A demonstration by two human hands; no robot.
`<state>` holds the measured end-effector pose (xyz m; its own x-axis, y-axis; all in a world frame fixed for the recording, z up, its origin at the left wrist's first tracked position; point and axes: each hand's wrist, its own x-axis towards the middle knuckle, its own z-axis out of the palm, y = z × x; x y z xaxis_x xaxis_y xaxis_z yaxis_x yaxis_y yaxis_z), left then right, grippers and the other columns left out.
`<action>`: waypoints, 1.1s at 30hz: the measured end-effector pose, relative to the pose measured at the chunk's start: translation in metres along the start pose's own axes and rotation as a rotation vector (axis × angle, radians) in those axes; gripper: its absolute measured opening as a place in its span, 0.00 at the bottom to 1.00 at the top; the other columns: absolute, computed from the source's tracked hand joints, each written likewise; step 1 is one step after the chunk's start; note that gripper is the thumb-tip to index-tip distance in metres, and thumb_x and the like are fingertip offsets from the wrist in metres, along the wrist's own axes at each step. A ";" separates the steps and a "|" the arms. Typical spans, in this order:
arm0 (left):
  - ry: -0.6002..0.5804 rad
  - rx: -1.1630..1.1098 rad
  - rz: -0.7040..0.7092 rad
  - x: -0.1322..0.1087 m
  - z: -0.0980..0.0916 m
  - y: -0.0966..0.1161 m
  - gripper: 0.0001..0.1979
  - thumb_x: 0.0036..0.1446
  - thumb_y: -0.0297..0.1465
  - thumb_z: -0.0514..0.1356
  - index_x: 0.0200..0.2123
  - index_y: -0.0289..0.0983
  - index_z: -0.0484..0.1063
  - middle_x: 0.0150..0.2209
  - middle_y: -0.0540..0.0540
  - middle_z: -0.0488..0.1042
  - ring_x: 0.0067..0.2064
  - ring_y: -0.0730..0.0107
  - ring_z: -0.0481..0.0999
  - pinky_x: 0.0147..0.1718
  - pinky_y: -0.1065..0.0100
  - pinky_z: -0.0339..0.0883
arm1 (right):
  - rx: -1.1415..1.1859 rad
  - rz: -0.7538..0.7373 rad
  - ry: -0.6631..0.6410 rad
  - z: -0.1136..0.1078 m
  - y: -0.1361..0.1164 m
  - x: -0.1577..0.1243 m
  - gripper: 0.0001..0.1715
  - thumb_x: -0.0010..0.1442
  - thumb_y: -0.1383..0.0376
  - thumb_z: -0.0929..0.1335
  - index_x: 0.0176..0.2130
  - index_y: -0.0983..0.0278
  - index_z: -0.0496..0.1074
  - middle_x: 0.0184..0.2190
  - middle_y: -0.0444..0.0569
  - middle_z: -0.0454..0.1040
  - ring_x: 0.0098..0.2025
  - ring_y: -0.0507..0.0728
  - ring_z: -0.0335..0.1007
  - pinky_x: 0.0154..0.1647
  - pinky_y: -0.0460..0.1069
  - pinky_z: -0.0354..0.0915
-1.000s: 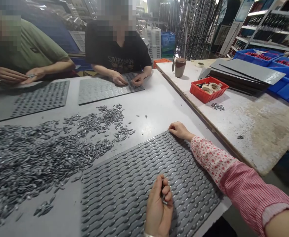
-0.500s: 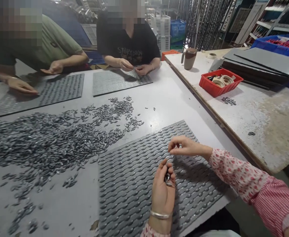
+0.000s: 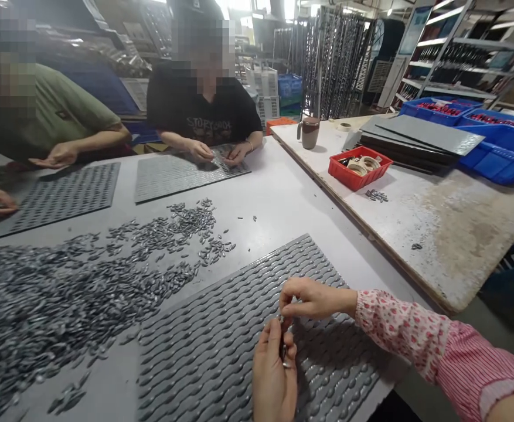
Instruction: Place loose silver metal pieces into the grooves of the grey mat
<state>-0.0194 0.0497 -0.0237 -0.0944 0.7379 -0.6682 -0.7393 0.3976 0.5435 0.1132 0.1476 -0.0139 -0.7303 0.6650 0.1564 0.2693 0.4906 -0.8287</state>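
The loose pile of small metal pieces (image 3: 63, 287) covers the left part of the surface (image 3: 278, 199), well apart from both hands. Each piece is a short, pointed oval with a bright sheen. Judged from size and finish, 1 piece is very light, rigid and smooth, so it is likely to slip between fingertips and to scatter if dropped. It is best taken across its narrow middle with thumb and forefinger, pointed ends left free.

The grey moulded tray (image 3: 221, 328) lies in front of the person, its rows of oval pockets running diagonally. It looks like a thin, stiff sheet; the pockets appear shaped to seat 1 piece each. Whether the pockets near the hands are filled cannot be told.

The left hand (image 3: 272, 381) rests low over the tray, palm turned inward. Its grip is curled closed around a small cluster of the metal pieces (image 3: 284, 353), which show dark and shiny between the fingers.

The right hand (image 3: 312, 299) hovers just above the left, touching or almost touching it. Thumb and forefinger are pinched together at the cluster; whether a piece sits in that pinch cannot be told.

At the far side, 2 other people work over similar trays (image 3: 186, 173).
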 end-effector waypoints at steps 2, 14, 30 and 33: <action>0.024 -0.033 -0.027 0.001 0.003 0.003 0.04 0.57 0.23 0.57 0.36 0.31 0.71 0.32 0.46 0.72 0.25 0.83 0.69 0.22 0.81 0.67 | 0.094 0.093 0.031 -0.004 0.007 0.001 0.06 0.60 0.66 0.66 0.31 0.66 0.68 0.27 0.43 0.68 0.29 0.50 0.61 0.32 0.45 0.60; 0.034 -0.128 -0.062 -0.001 0.011 0.007 0.04 0.57 0.25 0.57 0.34 0.32 0.71 0.29 0.50 0.69 0.23 0.84 0.67 0.16 0.83 0.60 | 0.047 -0.119 0.005 -0.005 -0.019 -0.005 0.07 0.59 0.62 0.68 0.36 0.65 0.70 0.32 0.47 0.71 0.36 0.53 0.64 0.41 0.49 0.61; 0.086 -0.282 -0.195 0.006 -0.010 0.046 0.08 0.59 0.22 0.49 0.32 0.33 0.66 0.29 0.48 0.66 0.21 0.83 0.61 0.14 0.80 0.58 | -0.438 0.648 0.531 -0.086 0.123 0.012 0.08 0.57 0.66 0.65 0.31 0.66 0.75 0.30 0.47 0.73 0.36 0.55 0.65 0.38 0.47 0.59; 0.162 -0.277 -0.131 0.017 -0.020 0.071 0.09 0.58 0.21 0.48 0.33 0.32 0.67 0.32 0.45 0.67 0.26 0.78 0.66 0.19 0.78 0.64 | -0.504 0.675 0.525 -0.081 0.131 0.011 0.08 0.56 0.63 0.67 0.32 0.63 0.76 0.33 0.48 0.72 0.39 0.56 0.63 0.40 0.48 0.58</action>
<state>-0.0868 0.0798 -0.0069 -0.0744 0.5854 -0.8073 -0.9030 0.3039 0.3036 0.1910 0.2650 -0.0778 0.0125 0.9984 0.0552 0.8506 0.0184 -0.5255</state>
